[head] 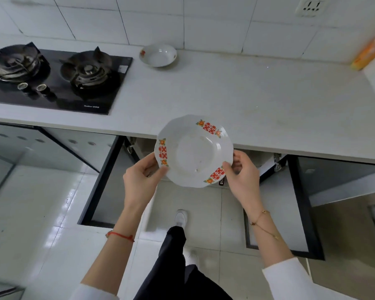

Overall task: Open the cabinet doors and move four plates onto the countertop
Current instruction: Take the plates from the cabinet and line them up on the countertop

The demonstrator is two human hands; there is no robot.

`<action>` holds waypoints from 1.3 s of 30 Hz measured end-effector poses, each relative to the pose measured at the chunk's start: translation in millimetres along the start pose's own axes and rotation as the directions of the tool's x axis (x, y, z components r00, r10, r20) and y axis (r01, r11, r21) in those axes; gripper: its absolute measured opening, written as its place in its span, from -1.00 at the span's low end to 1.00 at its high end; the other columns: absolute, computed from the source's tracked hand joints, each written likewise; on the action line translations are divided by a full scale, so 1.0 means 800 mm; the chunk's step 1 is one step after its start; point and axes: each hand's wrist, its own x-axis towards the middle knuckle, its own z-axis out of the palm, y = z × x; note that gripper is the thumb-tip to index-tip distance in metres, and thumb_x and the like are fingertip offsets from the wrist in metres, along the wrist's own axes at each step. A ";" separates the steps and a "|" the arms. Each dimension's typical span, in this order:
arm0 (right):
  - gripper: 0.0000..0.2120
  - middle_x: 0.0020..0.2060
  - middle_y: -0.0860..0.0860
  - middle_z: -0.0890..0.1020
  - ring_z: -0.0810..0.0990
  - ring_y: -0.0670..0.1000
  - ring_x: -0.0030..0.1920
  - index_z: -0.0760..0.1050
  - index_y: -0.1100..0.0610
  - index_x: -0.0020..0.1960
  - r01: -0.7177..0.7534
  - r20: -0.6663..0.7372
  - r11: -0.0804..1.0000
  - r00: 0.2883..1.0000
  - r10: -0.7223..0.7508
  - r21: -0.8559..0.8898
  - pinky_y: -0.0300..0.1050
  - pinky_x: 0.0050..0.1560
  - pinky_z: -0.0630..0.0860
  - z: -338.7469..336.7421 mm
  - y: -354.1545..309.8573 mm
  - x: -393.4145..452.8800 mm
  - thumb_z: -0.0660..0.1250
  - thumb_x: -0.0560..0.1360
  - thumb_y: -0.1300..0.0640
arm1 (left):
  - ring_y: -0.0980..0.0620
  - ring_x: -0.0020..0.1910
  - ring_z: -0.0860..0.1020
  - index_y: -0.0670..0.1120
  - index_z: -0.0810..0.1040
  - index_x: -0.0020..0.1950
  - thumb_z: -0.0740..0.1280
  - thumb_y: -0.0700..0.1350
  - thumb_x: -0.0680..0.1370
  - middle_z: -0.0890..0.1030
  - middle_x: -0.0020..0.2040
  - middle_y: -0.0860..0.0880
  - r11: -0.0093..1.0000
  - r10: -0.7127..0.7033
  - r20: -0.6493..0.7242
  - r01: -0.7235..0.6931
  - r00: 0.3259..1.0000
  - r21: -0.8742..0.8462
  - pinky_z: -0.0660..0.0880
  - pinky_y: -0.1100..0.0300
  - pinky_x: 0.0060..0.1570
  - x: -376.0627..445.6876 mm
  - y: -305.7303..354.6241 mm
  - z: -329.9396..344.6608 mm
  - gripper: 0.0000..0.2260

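**Inspector:** Both cabinet doors (102, 180) stand open. The left hand (143, 176) and right hand (243, 176) are each clamped on opposite edges of a white plate (193, 152) with red motifs, held in the air just above the front edge of the countertop (247, 100). A second plate (158, 55) already rests on the countertop near the wall.

**Supervisor:** Hazards?

**Inspector:** The grip is by fingertips on a smooth rim; a slip would likely drop the plate to the tiled floor (52, 202). The plate sits half over the edge, so setting it down too soon could tip it off. The open doors flank the legs; stepping back in could knock a shin.
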 end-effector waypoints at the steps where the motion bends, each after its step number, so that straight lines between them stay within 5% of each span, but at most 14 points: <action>1: -0.73 -0.12 -0.18 0.60 0.54 -0.33 -0.17 0.51 0.12 0.17 -0.002 -0.006 1.000 1.000 0.002 -0.005 -0.53 -0.15 0.44 -0.004 -0.002 0.006 0.35 0.48 0.26 | 0.17 0.05 0.66 0.18 0.64 0.13 0.45 -0.20 0.44 0.71 0.00 0.18 1.000 -0.002 0.010 0.002 1.000 -0.009 0.58 0.06 0.12 0.006 0.005 0.004 -0.64; 7: -0.76 -0.16 -0.16 0.58 0.52 -0.40 -0.18 0.50 0.14 0.15 0.011 -0.044 0.997 0.999 -0.014 -0.072 -0.57 -0.18 0.41 -0.014 -0.001 0.063 0.35 0.49 0.25 | 0.20 0.02 0.66 0.11 0.65 0.12 0.47 -0.20 0.43 0.71 -0.04 0.18 1.000 -0.003 0.024 0.003 1.000 -0.006 0.59 0.25 0.07 0.071 0.017 0.034 -0.68; 13: -0.76 -0.18 -0.14 0.57 0.54 -0.34 -0.21 0.50 0.13 0.16 -0.030 -0.085 0.996 0.996 0.023 -0.088 -0.56 -0.22 0.42 -0.007 0.000 0.156 0.35 0.49 0.23 | 0.14 0.09 0.65 0.03 0.66 0.17 0.46 -0.18 0.45 0.71 0.03 0.11 0.999 -0.025 0.057 0.023 0.998 0.039 0.55 0.04 0.19 0.169 0.030 0.067 -0.70; 24: -0.75 -0.18 -0.11 0.59 0.56 -0.19 -0.18 0.51 0.12 0.16 -0.052 -0.149 0.995 0.988 0.040 -0.080 -0.52 -0.19 0.45 0.031 -0.016 0.361 0.34 0.48 0.24 | 0.19 0.03 0.64 0.00 0.66 0.17 0.47 -0.15 0.45 0.70 0.02 0.12 0.982 0.046 0.088 -0.061 0.995 0.180 0.51 0.35 0.13 0.385 0.059 0.114 -0.70; 39: -0.81 -0.19 -0.06 0.59 0.54 -0.19 -0.22 0.50 0.12 0.08 -0.134 -0.040 0.977 0.991 0.129 -0.168 -0.46 -0.30 0.38 0.073 0.014 0.571 0.33 0.48 0.22 | 0.11 0.04 0.64 -0.05 0.66 0.18 0.47 -0.16 0.45 0.71 0.03 0.03 0.973 -0.076 0.047 0.063 0.996 0.224 0.51 0.24 0.18 0.570 0.042 0.179 -0.70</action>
